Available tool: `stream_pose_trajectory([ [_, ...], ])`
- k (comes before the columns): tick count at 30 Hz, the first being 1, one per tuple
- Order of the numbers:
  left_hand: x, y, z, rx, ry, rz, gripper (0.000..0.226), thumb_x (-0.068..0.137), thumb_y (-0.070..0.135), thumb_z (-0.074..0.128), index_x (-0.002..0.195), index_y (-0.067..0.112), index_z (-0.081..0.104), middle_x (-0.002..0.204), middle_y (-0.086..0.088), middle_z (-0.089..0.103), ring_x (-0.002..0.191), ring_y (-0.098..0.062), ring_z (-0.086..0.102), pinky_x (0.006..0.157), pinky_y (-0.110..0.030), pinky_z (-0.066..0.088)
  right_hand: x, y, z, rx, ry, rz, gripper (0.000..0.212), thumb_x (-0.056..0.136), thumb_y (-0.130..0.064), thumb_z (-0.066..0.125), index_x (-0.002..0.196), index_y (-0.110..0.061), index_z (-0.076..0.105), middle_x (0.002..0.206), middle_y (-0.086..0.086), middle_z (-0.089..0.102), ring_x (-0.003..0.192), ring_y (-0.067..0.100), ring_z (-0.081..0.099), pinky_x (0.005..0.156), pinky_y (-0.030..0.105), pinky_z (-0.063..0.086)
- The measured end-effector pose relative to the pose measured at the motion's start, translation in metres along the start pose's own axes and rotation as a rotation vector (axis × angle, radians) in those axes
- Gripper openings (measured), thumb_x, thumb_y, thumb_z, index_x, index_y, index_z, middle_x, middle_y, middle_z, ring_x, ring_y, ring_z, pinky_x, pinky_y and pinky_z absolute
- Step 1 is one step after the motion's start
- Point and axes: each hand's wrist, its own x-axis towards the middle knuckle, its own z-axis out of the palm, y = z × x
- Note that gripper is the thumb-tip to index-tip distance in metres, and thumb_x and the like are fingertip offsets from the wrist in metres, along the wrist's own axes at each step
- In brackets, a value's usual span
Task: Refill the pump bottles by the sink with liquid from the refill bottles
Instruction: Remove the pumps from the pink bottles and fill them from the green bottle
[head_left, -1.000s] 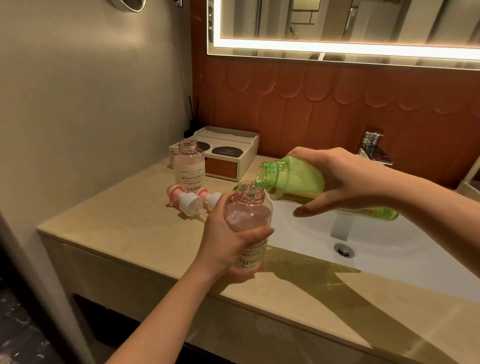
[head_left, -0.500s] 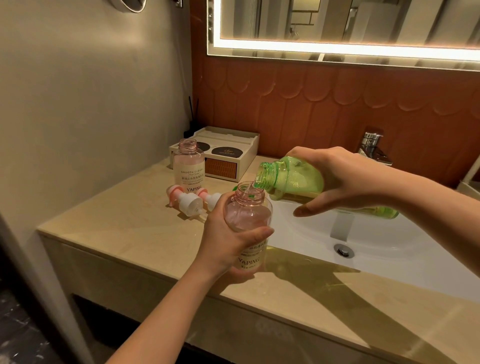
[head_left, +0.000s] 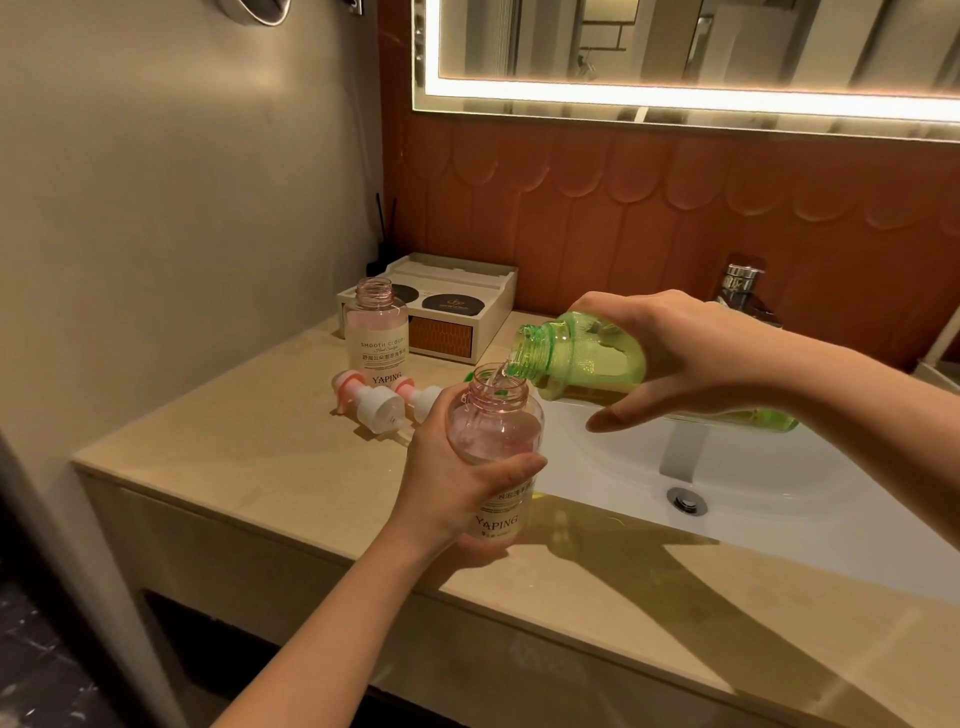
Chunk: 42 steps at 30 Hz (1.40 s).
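Nothing moved — pouring goes on | left fingers (head_left: 511, 465) hold pink bottle (head_left: 493, 426), right fingers (head_left: 623, 306) hold green bottle (head_left: 582, 358) | tipped too far — liquid could spill on counter (head_left: 234, 441)

The upright clear pink plastic bottle (head_left: 378, 338) on the beige stone counter (head_left: 260, 441) carried a white label (head_left: 384, 356). It read "SMOOTH CLOUD" at the top, then a fine script line too small to read, a row of Chinese characters, and "YAPING" in larger capitals at the bottom. The second clear pink plastic bottle (head_left: 496, 431), which you held in your left hand (head_left: 447, 483), showed "YAPING" low on its label; your fingers (head_left: 509, 465) covered most of the Chinese line above. The two dark round discs (head_left: 451, 304) on the cream box (head_left: 488, 317) bore a pale emblem, illegible.
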Motion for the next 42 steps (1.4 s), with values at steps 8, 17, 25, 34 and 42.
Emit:
stream_pose_trajectory([
  [8, 0.0004, 0.0003, -0.0001, 0.007, 0.007, 0.008, 0.064, 0.049, 0.025, 0.088, 0.103, 0.03, 0.054, 0.098, 0.01, 0.067, 0.092, -0.003, 0.065, 0.074, -0.013, 0.051, 0.0011, -0.0006, -0.0007, -0.019, 0.0, 0.002, 0.071, 0.059, -0.057, 0.074, 0.12, -0.035, 0.044, 0.11, -0.009, 0.061, 0.099, 0.017, 0.058, 0.08, 0.046, 0.051],
  [17, -0.0001, 0.0014, -0.0001, 0.035, 0.007, 0.009, 0.066, 0.05, 0.029, 0.088, 0.106, 0.031, 0.053, 0.101, 0.01, 0.067, 0.095, -0.004, 0.064, 0.08, -0.018, 0.052, 0.0008, -0.002, -0.0028, -0.033, 0.002, 0.005, 0.073, 0.059, -0.057, 0.074, 0.122, -0.035, 0.043, 0.111, -0.01, 0.06, 0.098, 0.016, 0.057, 0.079, 0.045, 0.051],
  [25, -0.0001, 0.001, -0.0006, 0.037, 0.009, 0.004, 0.061, 0.053, 0.019, 0.087, 0.103, 0.03, 0.053, 0.099, 0.01, 0.067, 0.092, -0.002, 0.064, 0.075, -0.014, 0.051, 0.0003, -0.0028, -0.0036, -0.068, 0.01, 0.002, 0.075, 0.06, -0.056, 0.074, 0.124, -0.034, 0.043, 0.112, -0.008, 0.06, 0.098, 0.017, 0.056, 0.079, 0.044, 0.051],
  [34, 0.0001, 0.0, -0.0006, 0.028, 0.01, 0.02, 0.06, 0.055, 0.01, 0.086, 0.101, 0.029, 0.053, 0.096, 0.009, 0.067, 0.089, -0.001, 0.064, 0.071, -0.009, 0.049, 0.0008, -0.0036, -0.0055, -0.097, 0.013, -0.002, 0.075, 0.06, -0.055, 0.076, 0.124, -0.033, 0.043, 0.112, -0.008, 0.061, 0.097, 0.015, 0.056, 0.078, 0.042, 0.052],
  [42, 0.0003, 0.0008, -0.0005, 0.019, 0.002, 0.027, 0.059, 0.056, 0.007, 0.085, 0.102, 0.027, 0.054, 0.096, 0.009, 0.067, 0.088, -0.001, 0.064, 0.07, -0.01, 0.049, 0.0004, -0.0033, -0.0053, -0.099, 0.018, -0.008, 0.076, 0.06, -0.055, 0.076, 0.124, -0.032, 0.043, 0.113, -0.008, 0.061, 0.097, 0.015, 0.057, 0.078, 0.041, 0.052],
])
